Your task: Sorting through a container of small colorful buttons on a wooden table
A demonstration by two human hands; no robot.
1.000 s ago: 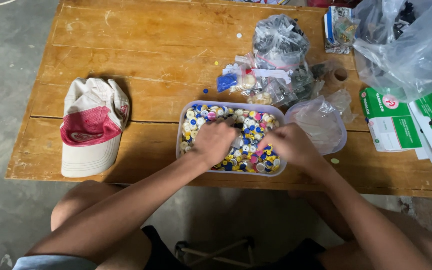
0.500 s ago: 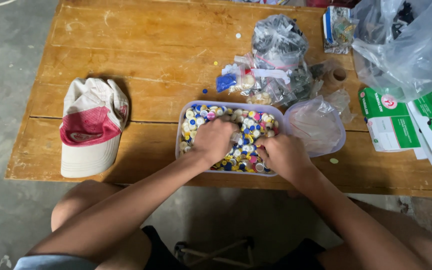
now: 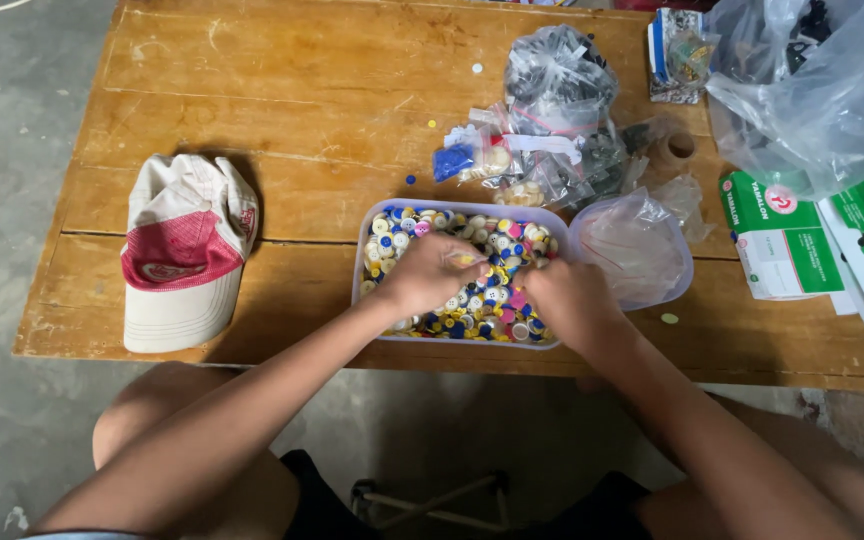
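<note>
Tray of mixed buttons, both hands in it, on a wooden table.

Shallow clear tray [image 3: 361,262] of white, blue, yellow and pink buttons [image 3: 497,300] sits at the table's [image 3: 282,90] near edge, centre. Left hand [image 3: 430,272] rests curled on the buttons, fingertips pinched; contents of the pinch cannot be told. Right hand [image 3: 570,300] lies on the tray's right end, fingers bent; grip unclear. Cap [image 3: 184,250] near the left edge; clear bags [image 3: 562,120] behind the tray.

worn wooden table [image 3: 252,100] of broad planks – grey concrete floor [image 3: 12,150] around it, in soft daylight.
</note>
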